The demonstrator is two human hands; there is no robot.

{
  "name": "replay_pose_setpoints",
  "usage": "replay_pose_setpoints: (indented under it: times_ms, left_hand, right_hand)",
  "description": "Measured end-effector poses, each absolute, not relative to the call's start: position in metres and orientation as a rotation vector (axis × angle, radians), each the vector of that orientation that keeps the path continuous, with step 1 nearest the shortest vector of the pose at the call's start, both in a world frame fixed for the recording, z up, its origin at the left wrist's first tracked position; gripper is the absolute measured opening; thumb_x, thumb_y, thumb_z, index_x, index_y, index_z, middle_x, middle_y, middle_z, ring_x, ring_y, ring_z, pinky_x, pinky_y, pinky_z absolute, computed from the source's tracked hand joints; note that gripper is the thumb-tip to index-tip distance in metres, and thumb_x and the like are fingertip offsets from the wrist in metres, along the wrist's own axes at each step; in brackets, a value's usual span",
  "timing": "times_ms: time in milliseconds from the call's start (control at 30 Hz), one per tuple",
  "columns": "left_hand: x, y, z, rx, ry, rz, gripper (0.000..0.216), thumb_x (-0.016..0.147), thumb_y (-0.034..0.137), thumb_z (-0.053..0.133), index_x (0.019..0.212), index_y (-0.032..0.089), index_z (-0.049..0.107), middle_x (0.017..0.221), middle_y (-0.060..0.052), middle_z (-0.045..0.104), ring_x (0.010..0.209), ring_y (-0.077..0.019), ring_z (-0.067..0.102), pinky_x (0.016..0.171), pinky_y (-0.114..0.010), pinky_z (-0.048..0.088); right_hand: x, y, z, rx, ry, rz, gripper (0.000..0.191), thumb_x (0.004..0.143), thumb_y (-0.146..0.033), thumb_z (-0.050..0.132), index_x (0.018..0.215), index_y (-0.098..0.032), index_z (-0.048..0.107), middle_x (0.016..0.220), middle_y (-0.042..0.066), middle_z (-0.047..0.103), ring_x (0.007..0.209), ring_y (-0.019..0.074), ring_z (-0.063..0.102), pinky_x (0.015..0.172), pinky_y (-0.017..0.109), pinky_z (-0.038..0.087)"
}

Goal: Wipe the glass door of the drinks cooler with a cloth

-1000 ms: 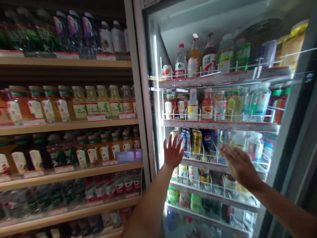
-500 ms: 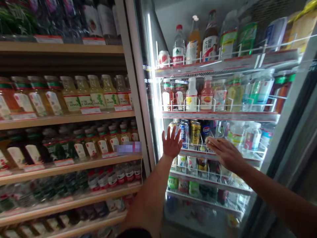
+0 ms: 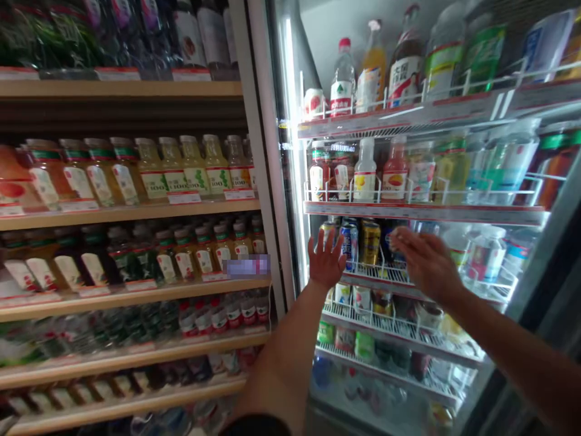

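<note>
My left hand (image 3: 325,263) is open, fingers spread and palm forward, before the lit drinks fridge; it appears to rest on the glass door (image 3: 290,145), which shows faint reflected lettering. Behind its fingers stand a blue-and-white can (image 3: 349,245) and a gold can (image 3: 371,243). To the right, my right hand (image 3: 429,263) reaches forward with its fingers held together, slightly blurred. Under its fingertips shows a small pale crumpled cloth (image 3: 397,238), mostly hidden by the hand. A dark blue can (image 3: 388,242) is largely covered by that hand.
Wire-fronted fridge shelves (image 3: 422,212) hold bottles and cans. Left of the metal door frame (image 3: 261,151), wooden shelves (image 3: 118,212) carry rows of juice bottles (image 3: 215,166). A dark upright edge (image 3: 540,266) bounds the fridge on the right.
The view has shifted, so the shelves sit further right. My right hand has moved up slightly and now covers more of the dark blue can. My left hand stays at about the same place.
</note>
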State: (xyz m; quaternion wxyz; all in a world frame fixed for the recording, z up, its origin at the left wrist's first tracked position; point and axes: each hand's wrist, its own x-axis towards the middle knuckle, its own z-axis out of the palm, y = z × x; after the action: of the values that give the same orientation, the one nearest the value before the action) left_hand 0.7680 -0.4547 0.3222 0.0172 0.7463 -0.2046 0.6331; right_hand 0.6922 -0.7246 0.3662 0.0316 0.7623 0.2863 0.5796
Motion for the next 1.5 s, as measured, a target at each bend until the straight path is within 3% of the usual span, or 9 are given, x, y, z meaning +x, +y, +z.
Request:
replay_pose_setpoints:
  times_ms: [100, 267, 433, 600, 800, 1000, 1167, 1333, 1500]
  left_hand:
    - [0.768, -0.454, 0.321, 2.392, -0.608, 1.927, 0.059, 0.098, 0.042, 0.045, 0.154, 0.024, 0.035, 0.162, -0.008, 0.031, 0.155, -0.0297, 0.007, 0.125, -0.057, 0.009]
    - [0.766, -0.453, 0.323, 2.416, -0.633, 1.79, 0.057, 0.1, 0.042, 0.039, 0.154, 0.024, 0.034, 0.163, -0.007, 0.029, 0.155, -0.0278, 0.003, 0.125, -0.057, 0.005]
    - [0.769, -0.455, 0.323, 2.376, -0.667, 1.754, 0.059, 0.101, 0.041, 0.038, 0.157, 0.025, 0.028, 0.164, -0.007, 0.026, 0.155, -0.0274, 0.001, 0.125, -0.057, 0.003]
    - [0.769, -0.454, 0.325, 2.313, -0.666, 1.905, 0.061, 0.1, 0.038, 0.041, 0.157, 0.023, 0.028, 0.161, -0.01, 0.031, 0.155, -0.0283, 0.006, 0.125, -0.057, 0.007]
    - [0.769, -0.454, 0.326, 2.296, -0.656, 1.922, 0.06, 0.1, 0.038, 0.042, 0.156, 0.024, 0.028, 0.16, -0.01, 0.033, 0.155, -0.0276, 0.008, 0.125, -0.055, 0.009]
    - [0.767, -0.448, 0.329, 2.288, -0.687, 1.879, 0.06, 0.099, 0.038, 0.044, 0.156, 0.028, 0.028, 0.161, -0.008, 0.033, 0.154, -0.0263, 0.012, 0.125, -0.053, 0.009]
    - [0.771, -0.438, 0.331, 2.213, -0.645, 1.968, 0.06, 0.099, 0.034, 0.044, 0.156, 0.027, 0.028, 0.162, -0.009, 0.031, 0.154, -0.027, 0.015, 0.124, -0.051, 0.016]
    - [0.776, -0.438, 0.328, 2.259, -0.616, 1.931, 0.06, 0.099, 0.035, 0.042, 0.156, 0.026, 0.029, 0.162, -0.009, 0.03, 0.154, -0.0278, 0.013, 0.124, -0.054, 0.016]
    - [0.776, -0.438, 0.327, 2.234, -0.628, 1.981, 0.061, 0.1, 0.037, 0.04, 0.158, 0.026, 0.024, 0.163, -0.008, 0.028, 0.154, -0.028, 0.011, 0.124, -0.053, 0.015]
  right_hand:
    - [0.697, -0.721, 0.373, 2.351, 0.789, 1.88, 0.065, 0.089, -0.012, 0.054, 0.151, -0.025, 0.042, 0.152, 0.007, 0.049, 0.123, 0.0287, 0.053, 0.108, 0.045, 0.042]
    - [0.687, -0.708, 0.372, 2.422, 1.054, 1.525, 0.069, 0.089, -0.008, 0.049, 0.153, -0.029, 0.037, 0.145, 0.002, 0.056, 0.121, 0.026, 0.053, 0.104, 0.043, 0.045]
    - [0.681, -0.728, 0.364, 2.471, 0.725, 1.849, 0.068, 0.09, -0.007, 0.048, 0.154, -0.028, 0.037, 0.153, 0.003, 0.048, 0.128, 0.0286, 0.047, 0.109, 0.047, 0.04]
    - [0.677, -0.741, 0.338, 2.395, 1.043, 1.525, 0.072, 0.088, -0.004, 0.047, 0.155, -0.026, 0.033, 0.143, 0.002, 0.058, 0.124, 0.0223, 0.053, 0.105, 0.038, 0.045]
    - [0.673, -0.77, 0.354, 2.306, 0.56, 2.017, 0.068, 0.088, -0.006, 0.051, 0.152, -0.026, 0.039, 0.151, 0.008, 0.05, 0.127, 0.0279, 0.053, 0.106, 0.046, 0.044]
    - [0.653, -0.805, 0.317, 2.327, 0.962, 1.458, 0.072, 0.092, -0.004, 0.044, 0.158, -0.026, 0.025, 0.142, 0.003, 0.06, 0.124, 0.0189, 0.059, 0.106, 0.036, 0.045]
    - [0.657, -0.835, 0.343, 2.235, 0.415, 2.013, 0.065, 0.09, -0.009, 0.054, 0.152, -0.028, 0.041, 0.146, 0.009, 0.056, 0.119, 0.0254, 0.062, 0.106, 0.043, 0.044]
    - [0.658, -0.815, 0.334, 2.357, 0.861, 1.563, 0.075, 0.089, -0.002, 0.043, 0.158, -0.028, 0.025, 0.145, 0.004, 0.057, 0.124, 0.0207, 0.059, 0.108, 0.038, 0.043]
    - [0.677, -0.774, 0.358, 2.382, 0.621, 1.983, 0.069, 0.091, -0.01, 0.049, 0.154, -0.032, 0.035, 0.154, 0.003, 0.047, 0.126, 0.0285, 0.053, 0.108, 0.047, 0.04]
